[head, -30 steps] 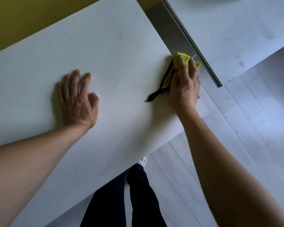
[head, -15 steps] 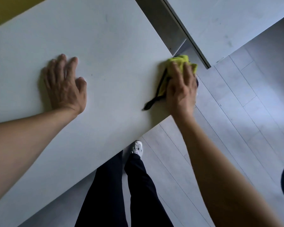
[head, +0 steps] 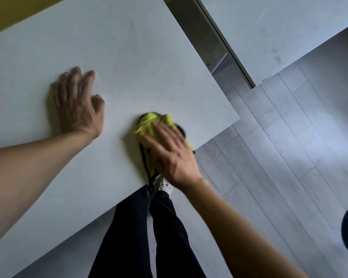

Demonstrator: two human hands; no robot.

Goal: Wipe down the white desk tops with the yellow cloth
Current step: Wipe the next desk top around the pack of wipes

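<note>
Now your right hand (head: 170,155) presses the yellow cloth (head: 154,122) flat near the white desk (head: 129,57) edge.
Your left hand (head: 78,105) rests open-palmed, holding nothing.

1. The cloth (head: 149,123) under the right hand (head: 169,155) is bright yellow, with a black edging and a black strap trailing from beneath the palm.
2. The desk top (head: 113,57) beneath both hands is plain white, with a few faint grey smudges beyond the left hand (head: 78,105).
3. The second desk top (head: 269,27), far beyond the right hand, is white with dark specks.
4. The floor (head: 279,147) to the right of the right hand is pale grey planks with thin dark seams.
5. The trousers (head: 149,237) below the right wrist are black; the shoe (head: 166,186) beside that wrist is white.
6. The wall (head: 8,9) far beyond the left hand is mustard yellow.
</note>
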